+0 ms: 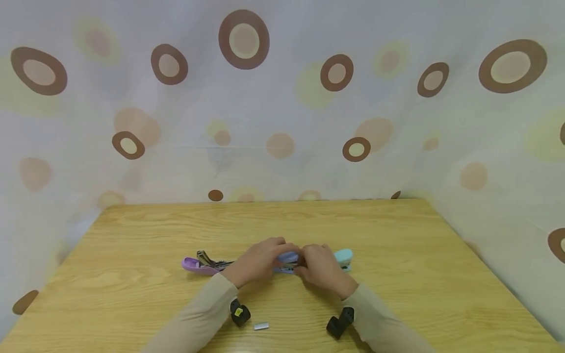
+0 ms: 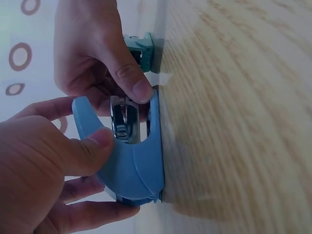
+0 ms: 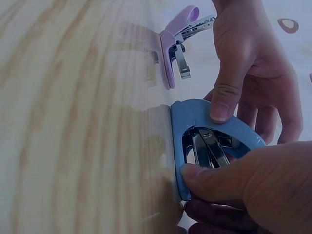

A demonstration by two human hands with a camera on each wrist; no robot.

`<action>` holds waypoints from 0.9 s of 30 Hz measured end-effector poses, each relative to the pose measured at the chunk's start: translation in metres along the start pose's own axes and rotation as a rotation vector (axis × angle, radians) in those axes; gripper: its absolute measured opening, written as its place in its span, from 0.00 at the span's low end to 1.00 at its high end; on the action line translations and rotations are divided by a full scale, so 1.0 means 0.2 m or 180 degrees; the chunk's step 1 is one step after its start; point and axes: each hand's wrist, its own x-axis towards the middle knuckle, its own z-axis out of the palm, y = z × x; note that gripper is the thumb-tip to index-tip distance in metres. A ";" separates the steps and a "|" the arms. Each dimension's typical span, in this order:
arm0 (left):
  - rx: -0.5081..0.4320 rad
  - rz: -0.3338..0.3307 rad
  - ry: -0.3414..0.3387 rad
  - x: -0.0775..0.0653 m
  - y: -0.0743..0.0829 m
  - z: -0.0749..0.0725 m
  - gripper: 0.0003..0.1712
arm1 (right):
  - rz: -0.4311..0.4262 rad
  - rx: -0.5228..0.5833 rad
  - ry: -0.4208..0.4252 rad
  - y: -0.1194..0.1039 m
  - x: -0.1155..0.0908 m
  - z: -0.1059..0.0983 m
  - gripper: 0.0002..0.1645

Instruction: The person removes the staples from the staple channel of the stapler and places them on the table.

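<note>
A blue stapler (image 1: 288, 257) stands on the table between the two hands, its top arm tilted up from the base. My left hand (image 1: 260, 262) grips its hinge end, the thumb pressed on the blue side (image 2: 131, 168) in the left wrist view. At the front end, my right hand (image 1: 322, 269) holds the base, its thumb on the tip of the base in the right wrist view. Between arm and base shows the metal magazine (image 3: 209, 146). Fingers of the right hand behind the stapler are partly hidden.
Left of the hands lies a purple stapler (image 1: 194, 265), opened wide with its metal parts raised. A mint-green stapler (image 1: 344, 255) sits just beyond the right hand. Nearer the front, a small strip of staples (image 1: 261, 326) lies on the wooden table (image 1: 132, 294).
</note>
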 end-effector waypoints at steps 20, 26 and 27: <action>-0.0146 0.0114 0.0114 -0.01 -0.03 0.01 0.30 | 0.0014 0.0000 -0.0086 0.00 0.02 0.00 0.16; -0.0735 0.0061 0.0364 -0.04 -0.06 0.02 0.25 | -0.0012 -0.0001 -0.0088 0.00 0.01 -0.01 0.17; -0.0804 0.0063 0.0391 -0.05 -0.07 0.02 0.24 | -0.0016 -0.0005 -0.0080 0.00 0.01 -0.01 0.17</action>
